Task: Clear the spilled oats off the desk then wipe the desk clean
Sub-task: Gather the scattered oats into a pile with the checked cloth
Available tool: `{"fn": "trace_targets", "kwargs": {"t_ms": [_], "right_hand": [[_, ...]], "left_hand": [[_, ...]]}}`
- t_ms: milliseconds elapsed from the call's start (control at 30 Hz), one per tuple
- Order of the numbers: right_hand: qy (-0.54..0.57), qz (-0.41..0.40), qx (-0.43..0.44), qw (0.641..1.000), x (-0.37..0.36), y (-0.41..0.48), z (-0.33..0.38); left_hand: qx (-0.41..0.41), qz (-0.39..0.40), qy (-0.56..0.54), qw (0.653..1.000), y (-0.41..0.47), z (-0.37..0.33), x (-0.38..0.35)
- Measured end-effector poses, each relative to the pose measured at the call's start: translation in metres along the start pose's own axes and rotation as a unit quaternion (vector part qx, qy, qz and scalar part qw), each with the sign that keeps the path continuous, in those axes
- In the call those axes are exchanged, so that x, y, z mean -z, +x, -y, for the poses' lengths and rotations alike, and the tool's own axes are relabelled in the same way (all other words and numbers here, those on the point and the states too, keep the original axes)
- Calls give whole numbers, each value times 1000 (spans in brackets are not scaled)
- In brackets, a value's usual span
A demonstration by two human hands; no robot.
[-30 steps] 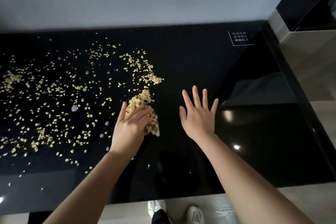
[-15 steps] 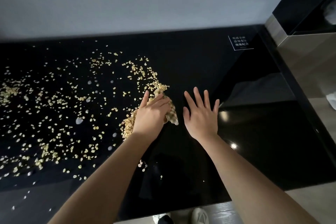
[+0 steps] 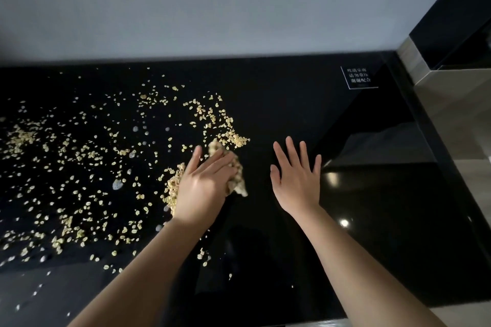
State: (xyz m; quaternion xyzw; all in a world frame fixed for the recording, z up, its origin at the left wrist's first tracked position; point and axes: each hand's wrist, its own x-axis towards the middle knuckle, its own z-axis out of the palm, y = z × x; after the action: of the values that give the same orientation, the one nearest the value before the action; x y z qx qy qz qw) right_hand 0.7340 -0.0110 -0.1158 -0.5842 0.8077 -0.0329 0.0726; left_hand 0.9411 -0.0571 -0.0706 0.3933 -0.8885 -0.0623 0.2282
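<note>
A small beige cloth [image 3: 238,180] is being pressed onto the shiny black counter [image 3: 372,233] by the left hand [image 3: 203,188], near the middle of the view. The fingers are being kept nearly straight on top of the cloth, with the thumb out to the side. So the cloth is being pushed down, not squeezed. The right hand [image 3: 297,180] is being held wide and flat at 3 o'clock of the cloth, with the fingers spread and nothing in it. Whether it is touching the counter cannot be told.

The oats [image 3: 87,156] are lying all over the counter, from 8 o'clock round to 11 o'clock of the left hand. A thicker little heap [image 3: 172,190] is lying along the 9 o'clock edge of that hand. Another bunch is lying at 12 o'clock of the cloth. A few small grey spots [image 3: 117,185] that look wet are mixed in with the oats. A small white label [image 3: 359,78] is stuck at 2 o'clock, well apart from the mess.

The first step, clearing the oats, seems to be the one being done. It looks only just begun, since most oats are not yet gathered. Next, the cloth should probably be swept toward 9 o'clock, so that the loose oats are pulled into one heap. The right hand could be cupped at the 6 o'clock edge to catch them. Care is needed so that no oats are flicked off the edge.
</note>
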Motion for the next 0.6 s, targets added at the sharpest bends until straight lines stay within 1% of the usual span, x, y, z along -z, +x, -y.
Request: {"fn": "trace_targets", "kwargs": {"t_ms": [167,267,333,433,533,600], "right_hand": [[-8,2,-4,1000,7,45,-18],[-13,-11,12,1000,8,64,-25],[-20,-9,26,999,9,75,-25],[-23,27,30,999,11,89,-19],[-16,33,30,999,14,104,-5],[-14,34,44,998,12,112,9]], "left_hand": [[-44,34,16,998,85,-15,-45],[-56,55,30,996,102,-7,-62],[-23,71,25,997,95,3,-61],[38,61,9,997,68,20,-47],[64,59,11,996,40,35,-30],[80,60,14,995,25,41,-22]]}}
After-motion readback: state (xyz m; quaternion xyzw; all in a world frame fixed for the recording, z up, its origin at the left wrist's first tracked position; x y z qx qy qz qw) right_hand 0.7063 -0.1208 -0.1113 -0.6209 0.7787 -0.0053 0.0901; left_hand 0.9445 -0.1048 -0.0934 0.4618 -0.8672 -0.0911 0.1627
